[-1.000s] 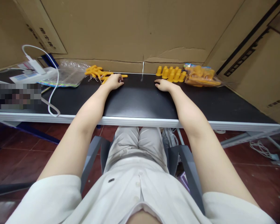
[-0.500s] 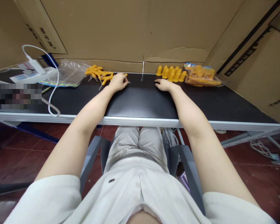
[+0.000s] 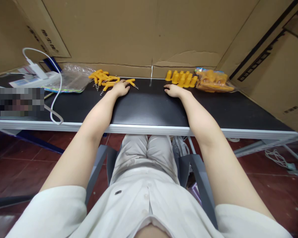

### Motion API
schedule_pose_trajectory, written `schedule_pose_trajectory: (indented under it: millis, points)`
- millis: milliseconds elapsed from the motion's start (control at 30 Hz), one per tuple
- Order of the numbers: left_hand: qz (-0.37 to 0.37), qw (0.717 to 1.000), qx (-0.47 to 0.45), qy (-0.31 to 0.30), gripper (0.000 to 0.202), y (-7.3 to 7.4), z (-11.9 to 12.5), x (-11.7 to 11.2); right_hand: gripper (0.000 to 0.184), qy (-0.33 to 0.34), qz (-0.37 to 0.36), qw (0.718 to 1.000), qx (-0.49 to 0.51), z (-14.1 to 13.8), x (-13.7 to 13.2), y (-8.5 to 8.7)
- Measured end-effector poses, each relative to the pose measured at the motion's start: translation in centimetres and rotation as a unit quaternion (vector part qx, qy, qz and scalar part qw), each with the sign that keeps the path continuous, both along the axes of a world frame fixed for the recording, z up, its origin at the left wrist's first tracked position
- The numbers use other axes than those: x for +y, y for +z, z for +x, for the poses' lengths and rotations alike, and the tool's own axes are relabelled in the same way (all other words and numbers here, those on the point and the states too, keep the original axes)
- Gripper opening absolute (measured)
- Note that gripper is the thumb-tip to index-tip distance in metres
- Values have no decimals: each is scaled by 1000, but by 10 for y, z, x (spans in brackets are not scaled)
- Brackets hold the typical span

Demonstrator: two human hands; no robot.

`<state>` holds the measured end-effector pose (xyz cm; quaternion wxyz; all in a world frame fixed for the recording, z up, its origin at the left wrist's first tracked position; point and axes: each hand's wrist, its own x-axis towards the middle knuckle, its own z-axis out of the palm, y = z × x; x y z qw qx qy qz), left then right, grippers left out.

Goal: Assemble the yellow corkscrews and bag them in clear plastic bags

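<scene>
My left hand [image 3: 121, 88] is over the table, fingers slightly spread and nothing visibly gripped. Just right of its fingertips lies one corkscrew [image 3: 131, 81] with a yellow handle and a metal spiral. A pile of similar yellow corkscrews [image 3: 99, 76] is at its left; part of the nearest one is hidden behind the hand. My right hand [image 3: 172, 90] rests on the tabletop, its fingers pointing left and holding nothing I can see. Directly behind it, several yellow flared plastic sleeves [image 3: 182, 78] stand upright in rows.
A clear bag of yellow parts [image 3: 212, 81] lies at the right. Toward the left are a flat plastic bag [image 3: 72, 81] and a white device with a looped cable [image 3: 61, 82]. Cardboard walls [image 3: 139, 36] enclose the black table [image 3: 149, 109] at the back and sides.
My left hand has shifted a little left, uncovering the single corkscrew, which now lies free on the table. The pile's nearer corkscrews have moved slightly left. My right hand has stayed put.
</scene>
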<state>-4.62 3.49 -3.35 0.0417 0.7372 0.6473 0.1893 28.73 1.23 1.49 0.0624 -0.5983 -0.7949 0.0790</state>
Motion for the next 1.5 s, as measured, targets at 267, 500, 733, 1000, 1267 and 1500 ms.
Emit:
schedule_pose_trajectory:
  millis: [267, 500, 733, 1000, 1267, 1500]
  points:
    - [51, 998, -6, 42, 59, -5, -2, 5, 58, -1, 2, 1000, 5, 2, 7, -4]
    - [42, 999, 9, -3, 59, -4, 3, 6, 58, 4, 3, 1000, 9, 4, 10, -6]
    - [67, 997, 24, -30, 43, 6, 27, -13, 58, -1, -2, 1000, 16, 3, 6, -4]
    - [76, 995, 23, -61, 49, 2, 25, -11, 59, -7, -5, 1000, -1, -3, -4, 2]
    - [-20, 997, 33, -73, 65, 3, 22, -6, 55, -29, 71, 997, 23, -3, -4, 3]
    - [-17, 998, 29, -57, 65, 10, 30, -17, 64, -167, 204, 965, -3, 8, -6, 6]
